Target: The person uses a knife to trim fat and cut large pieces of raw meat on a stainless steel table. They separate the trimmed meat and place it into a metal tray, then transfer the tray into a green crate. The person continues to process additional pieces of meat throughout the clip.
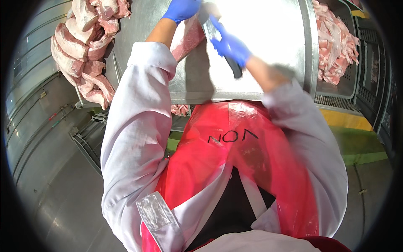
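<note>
My right hand [231,46], in a blue glove, is wrapped round the dark handle of a knife [208,27]. Its blade points up and to the left and lies against the right side of a pink piece of meat [189,38]. At the top edge of the view, my gloved left hand [183,10] grips the far part of that piece, its fingertips partly cut off by the frame. The meat rests on a shiny metal work table [260,80]. Some blur lies over the knife and my right forearm.
Large chunks of pale, fatty meat [77,46] are heaped along the table's left side. Beyond its raised right edge, a bin [350,80] holds thin pale trimmings [333,46]. Dark crates [373,63] stand at the far right. Below the table shows a green platform [357,145].
</note>
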Demonstrator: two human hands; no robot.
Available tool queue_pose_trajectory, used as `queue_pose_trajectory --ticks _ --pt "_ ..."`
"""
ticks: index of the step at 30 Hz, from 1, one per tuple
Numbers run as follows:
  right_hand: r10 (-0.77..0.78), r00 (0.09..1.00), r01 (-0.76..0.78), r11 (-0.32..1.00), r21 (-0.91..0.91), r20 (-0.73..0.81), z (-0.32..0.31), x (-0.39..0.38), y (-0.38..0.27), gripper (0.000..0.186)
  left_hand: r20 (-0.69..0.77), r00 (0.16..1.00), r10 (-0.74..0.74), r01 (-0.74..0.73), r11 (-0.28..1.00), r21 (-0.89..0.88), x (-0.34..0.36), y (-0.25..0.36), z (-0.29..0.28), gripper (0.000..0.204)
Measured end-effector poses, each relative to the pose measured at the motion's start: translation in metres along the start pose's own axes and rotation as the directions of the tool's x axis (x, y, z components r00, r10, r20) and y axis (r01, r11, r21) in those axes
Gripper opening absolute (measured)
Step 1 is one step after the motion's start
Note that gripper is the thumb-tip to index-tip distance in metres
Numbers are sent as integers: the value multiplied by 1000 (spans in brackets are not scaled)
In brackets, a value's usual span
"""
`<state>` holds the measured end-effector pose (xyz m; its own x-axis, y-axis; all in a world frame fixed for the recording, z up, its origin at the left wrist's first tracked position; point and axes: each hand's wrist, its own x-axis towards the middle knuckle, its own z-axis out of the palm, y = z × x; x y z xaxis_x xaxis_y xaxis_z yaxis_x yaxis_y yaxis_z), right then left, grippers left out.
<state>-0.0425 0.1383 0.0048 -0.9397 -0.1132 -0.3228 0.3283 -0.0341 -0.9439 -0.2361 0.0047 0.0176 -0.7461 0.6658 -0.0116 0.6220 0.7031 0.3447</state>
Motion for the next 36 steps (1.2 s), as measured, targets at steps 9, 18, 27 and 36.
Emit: queue_pose_trajectory --ticks 9,18,27,36 --pt "-35 999 36 999 26 -24 34 21 10 73 139 989 -41 52 995 -80 18 10 -18 26" --pt "78 996 -75 994 -83 39 61 1 -7 77 225 963 -149 241 848 -471 11 34 -45 19" --pt "-115 993 114 959 -260 13 79 32 10 71 202 959 -198 279 550 -787 -6 29 -60 14" --pt "117 987 -80 954 -290 112 104 -7 -14 49 211 967 -141 247 341 -907 -29 23 -89 15"
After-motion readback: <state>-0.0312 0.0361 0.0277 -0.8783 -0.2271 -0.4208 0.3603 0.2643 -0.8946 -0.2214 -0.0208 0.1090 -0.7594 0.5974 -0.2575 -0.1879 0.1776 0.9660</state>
